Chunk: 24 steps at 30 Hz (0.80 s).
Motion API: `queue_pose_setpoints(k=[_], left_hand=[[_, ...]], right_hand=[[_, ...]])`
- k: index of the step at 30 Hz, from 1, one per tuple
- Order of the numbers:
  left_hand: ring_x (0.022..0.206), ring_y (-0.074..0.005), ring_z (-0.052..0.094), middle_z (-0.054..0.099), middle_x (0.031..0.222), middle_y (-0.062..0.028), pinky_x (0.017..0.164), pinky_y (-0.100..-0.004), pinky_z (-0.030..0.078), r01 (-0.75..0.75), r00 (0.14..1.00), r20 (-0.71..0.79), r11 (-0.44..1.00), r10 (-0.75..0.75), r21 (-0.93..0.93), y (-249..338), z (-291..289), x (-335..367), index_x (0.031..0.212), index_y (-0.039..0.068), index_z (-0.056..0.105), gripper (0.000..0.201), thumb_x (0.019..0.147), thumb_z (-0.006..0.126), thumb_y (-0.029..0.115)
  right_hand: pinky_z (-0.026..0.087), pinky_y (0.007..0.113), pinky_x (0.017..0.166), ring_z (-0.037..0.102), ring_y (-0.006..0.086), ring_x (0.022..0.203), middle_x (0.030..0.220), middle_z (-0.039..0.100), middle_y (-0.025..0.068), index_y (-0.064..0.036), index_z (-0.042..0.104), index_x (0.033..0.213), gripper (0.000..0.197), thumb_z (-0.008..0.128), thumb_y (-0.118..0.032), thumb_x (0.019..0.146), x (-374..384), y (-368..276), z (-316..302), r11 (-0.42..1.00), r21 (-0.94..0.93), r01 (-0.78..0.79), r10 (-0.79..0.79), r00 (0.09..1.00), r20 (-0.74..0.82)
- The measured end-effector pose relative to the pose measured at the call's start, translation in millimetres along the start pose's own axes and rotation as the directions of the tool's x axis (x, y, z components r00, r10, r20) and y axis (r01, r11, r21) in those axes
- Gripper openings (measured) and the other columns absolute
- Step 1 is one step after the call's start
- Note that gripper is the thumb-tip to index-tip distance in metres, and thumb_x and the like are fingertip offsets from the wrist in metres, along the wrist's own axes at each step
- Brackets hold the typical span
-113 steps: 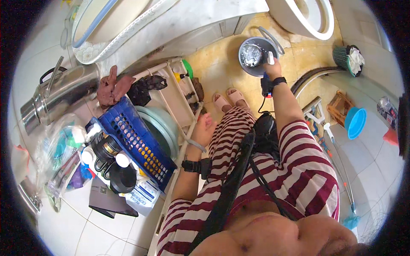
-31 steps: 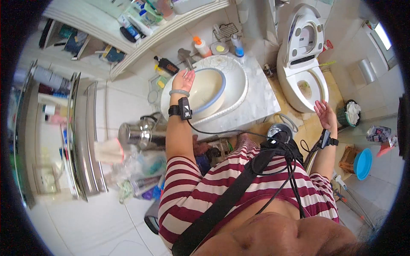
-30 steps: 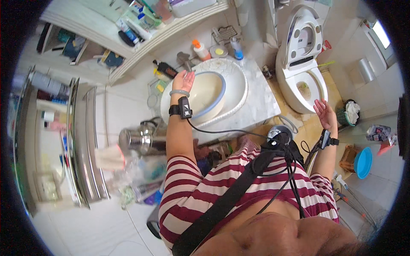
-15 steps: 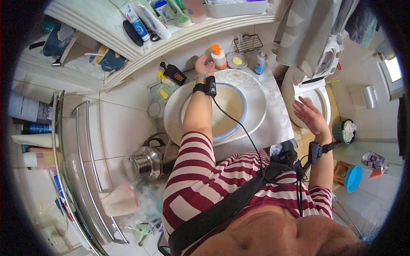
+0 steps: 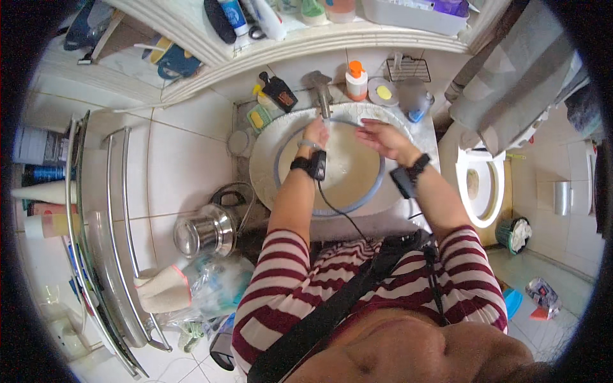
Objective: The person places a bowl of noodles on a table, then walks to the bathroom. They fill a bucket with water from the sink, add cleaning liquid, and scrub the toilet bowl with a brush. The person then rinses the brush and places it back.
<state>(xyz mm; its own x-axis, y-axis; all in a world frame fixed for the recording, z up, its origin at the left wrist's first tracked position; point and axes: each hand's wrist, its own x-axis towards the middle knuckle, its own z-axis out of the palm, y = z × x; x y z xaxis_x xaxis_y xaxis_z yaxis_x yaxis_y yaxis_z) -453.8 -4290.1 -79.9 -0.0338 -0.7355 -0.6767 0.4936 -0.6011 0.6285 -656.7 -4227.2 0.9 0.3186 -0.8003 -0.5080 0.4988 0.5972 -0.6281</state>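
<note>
Over a blue-rimmed basin (image 5: 383, 167) set in the white sink (image 5: 263, 153), both my hands are held side by side. My left hand (image 5: 317, 133) is just below the spout of the metal faucet (image 5: 322, 96), holding nothing, fingers extended. To its right, my right hand (image 5: 385, 138) hovers above the basin's right rim, palm turned inward, fingers stretched out and loosely apart. Pale, cloudy water (image 5: 348, 169) fills the basin, with small bubbles on its surface near my left hand. Each wrist wears a black strapped device, and a cable runs from the left one.
Behind the sink stand a dark bottle (image 5: 279, 94), a white pump bottle with an orange top (image 5: 356, 82), a dish with yellow soap (image 5: 384, 92) and a wire rack (image 5: 409, 69). A steel kettle (image 5: 204, 231) is at left, a toilet (image 5: 465, 182) at right.
My left hand has come back from the faucet to below its spout, uncovering the faucet. My right hand has swung left from beside the toilet to above the basin.
</note>
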Motion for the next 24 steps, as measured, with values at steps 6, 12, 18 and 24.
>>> queue_pose_setpoints(k=[6, 12, 18, 24], left_hand=[[0.069, -0.0175, 0.053, 0.054, 0.073, -0.0045, 0.06, -0.0291, 0.043, 0.073, 0.954, 0.297, 0.985, -0.024, -0.154, -3, -49, -19, 0.085, 0.008, 0.05, 0.021, 0.08, 0.046, 0.028], [0.063, -0.0164, 0.054, 0.052, 0.068, -0.0026, 0.063, -0.0335, 0.05, 0.046, 0.971, 0.232, 0.998, -0.052, 0.031, -36, -4, 12, 0.083, 0.006, 0.05, 0.009, 0.076, 0.045, 0.007], [0.063, -0.018, 0.054, 0.055, 0.076, -0.0065, 0.051, -0.033, 0.048, 0.077, 0.889, 0.439, 0.987, -0.133, 0.142, -19, -14, 23, 0.091, 0.005, 0.052, 0.025, 0.07, 0.039, 0.004], [0.07, -0.0194, 0.055, 0.056, 0.084, -0.0082, 0.052, -0.0287, 0.048, 0.042, 0.932, 0.358, 0.997, -0.062, 0.065, -21, -69, 47, 0.095, -0.002, 0.05, 0.025, 0.071, 0.045, 0.006]], right_hand=[[0.046, 0.033, 0.061, 0.052, 0.0206, 0.07, 0.089, 0.049, 0.0135, 0.0001, 0.027, 0.119, 0.045, 0.039, 0.003, 0.077, 123, 70, 62, 0.986, 0.071, -0.152, 0.154, 0.988, -0.022], [0.043, 0.031, 0.071, 0.056, 0.0246, 0.071, 0.072, 0.058, 0.0122, -0.0049, 0.057, 0.062, 0.021, 0.053, -0.024, 0.054, 190, 115, -28, 0.386, -0.581, 0.716, -0.667, 0.652, 0.361], [0.044, 0.031, 0.068, 0.056, 0.0267, 0.074, 0.077, 0.058, 0.0134, -0.0063, 0.059, 0.068, 0.021, 0.054, -0.023, 0.058, 180, 118, -15, -0.146, -0.847, 0.511, -0.589, 0.643, 0.489], [0.042, 0.034, 0.068, 0.054, 0.0271, 0.076, 0.08, 0.057, 0.0153, -0.0037, 0.057, 0.075, 0.022, 0.049, -0.024, 0.068, 126, 84, 36, -0.056, -0.881, 0.47, -0.26, 0.845, 0.468]])
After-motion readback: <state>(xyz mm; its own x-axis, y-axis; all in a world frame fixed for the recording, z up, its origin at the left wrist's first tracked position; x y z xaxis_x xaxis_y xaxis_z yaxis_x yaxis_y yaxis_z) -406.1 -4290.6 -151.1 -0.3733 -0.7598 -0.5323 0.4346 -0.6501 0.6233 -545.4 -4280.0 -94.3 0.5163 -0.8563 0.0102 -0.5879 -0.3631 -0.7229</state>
